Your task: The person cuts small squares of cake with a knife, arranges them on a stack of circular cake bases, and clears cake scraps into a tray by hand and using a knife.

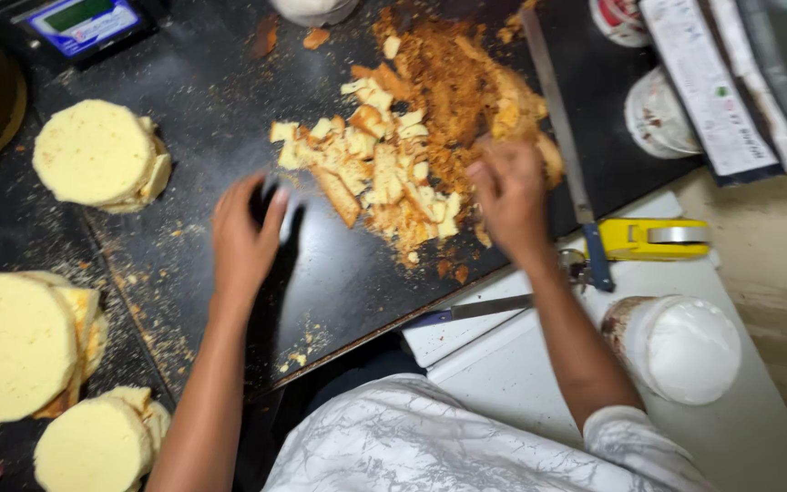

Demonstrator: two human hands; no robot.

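1. The cake trimmings (393,169) are heaped on the dark tabletop (348,282), in its upper middle part: pale cubes and crust strips toward the left, finer brown crumbs toward the right.
2. The right hand (510,196) is set on the right edge of the heap, fingers curled in upon scraps; exactly what is pinched cannot be told.
3. The left hand (246,235) is laid on the tabletop just left of the heap, fingers bent around a small dark object that is blurred and cannot be identified.
4. The trimmings are judged light, soft and very crumbly; nothing stiff is offered for a pinch, so a loose scooping or cupped hold from the heap's edges is suited best.
5. Round sponge cake layers (93,150) are stacked well apart at the left, and would be judged soft and easily broken.
6. A long serrated knife (562,146) is laid just beside the heap on the right, near a yellow tape dispenser (653,239) and a white-lidded tub (676,346).
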